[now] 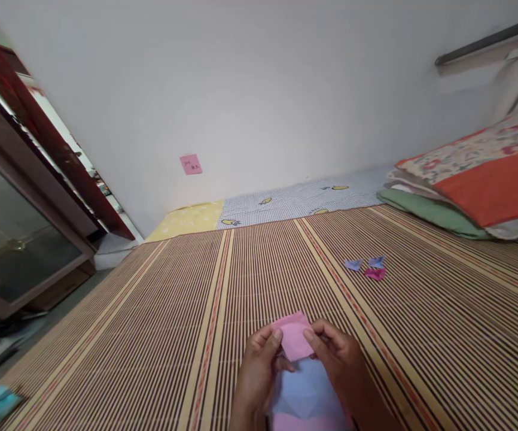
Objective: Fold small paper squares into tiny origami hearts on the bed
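Centrally low in the head view, the left hand (259,362) and right hand (334,353) pinch opposite sides of a pink paper (295,336), thumbs on top, above a blue sheet (302,389) on the striped mat (187,287).

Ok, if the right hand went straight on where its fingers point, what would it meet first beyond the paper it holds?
Past the pink paper, the right hand would probably meet the left hand, pinching the opposite side; exact depth is unclear.
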`<move>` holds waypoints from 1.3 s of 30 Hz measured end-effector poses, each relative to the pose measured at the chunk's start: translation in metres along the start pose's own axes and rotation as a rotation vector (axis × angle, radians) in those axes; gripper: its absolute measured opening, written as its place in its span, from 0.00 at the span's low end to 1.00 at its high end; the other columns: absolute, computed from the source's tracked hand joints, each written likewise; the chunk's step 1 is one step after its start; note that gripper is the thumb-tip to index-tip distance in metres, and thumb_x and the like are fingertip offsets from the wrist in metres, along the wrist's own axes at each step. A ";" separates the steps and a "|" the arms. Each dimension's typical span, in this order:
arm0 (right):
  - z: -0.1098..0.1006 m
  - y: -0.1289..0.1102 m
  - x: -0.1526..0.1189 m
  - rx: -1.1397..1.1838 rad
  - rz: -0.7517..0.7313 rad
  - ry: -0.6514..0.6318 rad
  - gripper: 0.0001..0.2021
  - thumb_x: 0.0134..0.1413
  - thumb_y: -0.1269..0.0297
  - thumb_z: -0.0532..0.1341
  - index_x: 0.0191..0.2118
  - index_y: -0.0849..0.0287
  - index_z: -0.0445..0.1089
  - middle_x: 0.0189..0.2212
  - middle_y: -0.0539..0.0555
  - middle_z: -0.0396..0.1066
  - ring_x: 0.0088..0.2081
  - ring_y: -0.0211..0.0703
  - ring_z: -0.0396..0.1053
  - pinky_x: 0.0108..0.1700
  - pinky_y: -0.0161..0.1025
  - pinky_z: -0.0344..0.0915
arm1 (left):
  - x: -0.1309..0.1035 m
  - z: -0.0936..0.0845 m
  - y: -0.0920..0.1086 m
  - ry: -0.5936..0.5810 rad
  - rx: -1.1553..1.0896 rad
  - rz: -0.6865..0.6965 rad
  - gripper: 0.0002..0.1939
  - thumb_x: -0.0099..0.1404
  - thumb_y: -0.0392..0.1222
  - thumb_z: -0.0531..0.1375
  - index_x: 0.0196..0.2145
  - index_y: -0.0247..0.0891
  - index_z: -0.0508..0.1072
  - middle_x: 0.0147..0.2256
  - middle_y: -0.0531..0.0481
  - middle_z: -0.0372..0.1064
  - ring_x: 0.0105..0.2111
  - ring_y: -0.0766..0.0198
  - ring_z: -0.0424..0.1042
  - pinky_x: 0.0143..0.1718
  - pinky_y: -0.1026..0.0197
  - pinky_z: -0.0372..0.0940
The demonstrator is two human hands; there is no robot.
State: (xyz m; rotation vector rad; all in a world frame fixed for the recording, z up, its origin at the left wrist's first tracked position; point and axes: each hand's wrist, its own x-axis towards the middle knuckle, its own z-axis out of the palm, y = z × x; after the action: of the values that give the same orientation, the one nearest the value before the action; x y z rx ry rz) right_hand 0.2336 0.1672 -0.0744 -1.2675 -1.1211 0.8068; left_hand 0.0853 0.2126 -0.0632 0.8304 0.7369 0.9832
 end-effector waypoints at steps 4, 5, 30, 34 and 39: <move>-0.001 -0.002 0.000 0.023 -0.005 -0.021 0.14 0.58 0.51 0.63 0.30 0.58 0.73 0.25 0.50 0.70 0.28 0.44 0.68 0.31 0.35 0.64 | -0.001 0.003 0.005 0.105 -0.126 -0.007 0.20 0.49 0.48 0.77 0.32 0.30 0.81 0.24 0.51 0.72 0.23 0.70 0.69 0.29 0.64 0.74; -0.001 -0.002 0.000 0.029 -0.006 -0.035 0.14 0.58 0.52 0.64 0.31 0.58 0.73 0.25 0.50 0.71 0.28 0.44 0.68 0.31 0.35 0.64 | -0.001 0.004 0.006 0.111 -0.150 -0.002 0.19 0.49 0.47 0.77 0.30 0.30 0.81 0.22 0.53 0.70 0.22 0.71 0.68 0.30 0.64 0.75; -0.002 0.012 0.007 0.161 0.095 0.048 0.18 0.55 0.47 0.64 0.29 0.58 0.73 0.19 0.46 0.61 0.23 0.40 0.58 0.26 0.35 0.56 | -0.006 0.004 0.007 -0.162 -0.108 -0.025 0.17 0.62 0.46 0.69 0.43 0.30 0.82 0.40 0.34 0.81 0.35 0.52 0.81 0.31 0.61 0.75; -0.002 0.013 0.007 0.138 0.111 0.018 0.21 0.57 0.45 0.62 0.25 0.57 0.68 0.18 0.46 0.58 0.22 0.39 0.56 0.26 0.35 0.54 | -0.003 0.003 0.002 -0.192 -0.120 -0.035 0.20 0.64 0.51 0.67 0.41 0.28 0.81 0.37 0.31 0.82 0.29 0.56 0.81 0.28 0.63 0.73; 0.001 0.011 0.005 0.164 0.138 -0.009 0.21 0.57 0.44 0.62 0.25 0.57 0.68 0.18 0.45 0.58 0.22 0.39 0.56 0.26 0.35 0.55 | -0.002 0.002 -0.001 -0.195 -0.155 -0.058 0.21 0.63 0.53 0.67 0.40 0.28 0.80 0.34 0.32 0.82 0.26 0.57 0.81 0.26 0.64 0.72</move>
State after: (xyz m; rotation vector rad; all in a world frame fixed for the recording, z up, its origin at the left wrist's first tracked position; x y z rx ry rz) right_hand 0.2351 0.1743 -0.0845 -1.2137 -0.9613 0.9884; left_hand 0.0865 0.2100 -0.0630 0.7529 0.5080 0.8817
